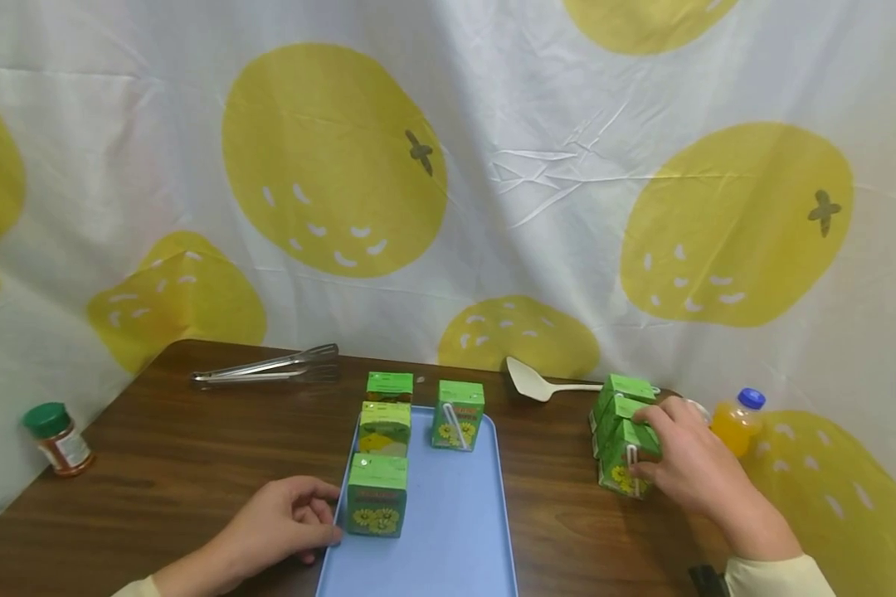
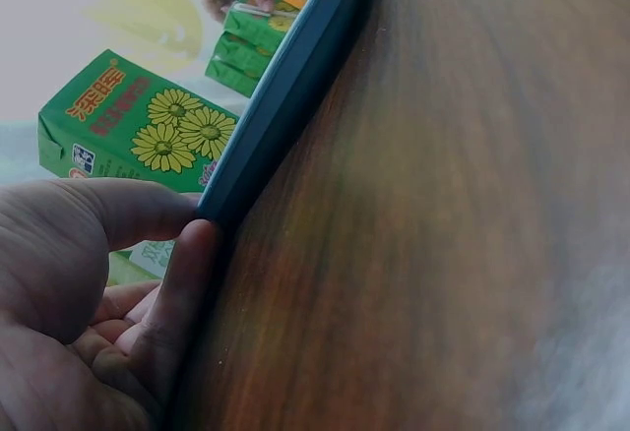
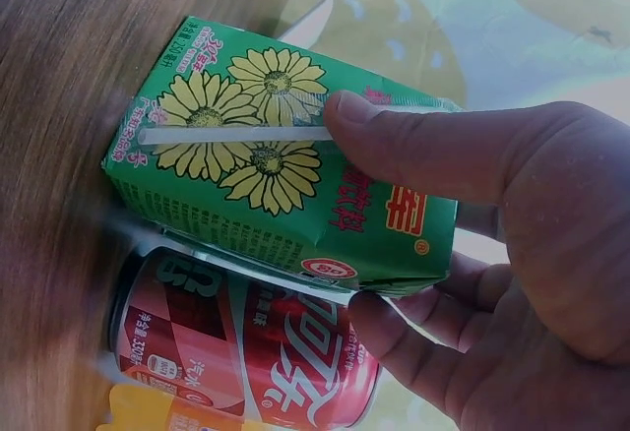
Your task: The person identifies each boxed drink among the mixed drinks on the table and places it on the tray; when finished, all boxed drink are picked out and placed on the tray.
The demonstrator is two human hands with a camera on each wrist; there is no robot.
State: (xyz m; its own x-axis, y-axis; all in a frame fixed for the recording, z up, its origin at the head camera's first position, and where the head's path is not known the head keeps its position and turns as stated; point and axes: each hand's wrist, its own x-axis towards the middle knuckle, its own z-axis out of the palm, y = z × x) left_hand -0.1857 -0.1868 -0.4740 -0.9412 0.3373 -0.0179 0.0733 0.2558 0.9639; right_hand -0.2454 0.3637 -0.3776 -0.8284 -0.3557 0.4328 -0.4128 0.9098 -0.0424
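Observation:
My left hand is at the left side of a blue tray; its thumb and a finger pinch the rim, seen closely in the left wrist view. Three green drink cartons line that side, the nearest carton beside my fingers. Another drink carton, with a straw on its front, stands at the tray's far right. On the right of the table, my right hand grips a green drink carton, thumb on its straw side and fingers on the opposite side. Two similar cartons stand right behind it.
A red cola can and an orange drink bottle with a blue cap stand by my right hand. At the back lie a white spatula and metal tongs. A green-capped spice jar is far left.

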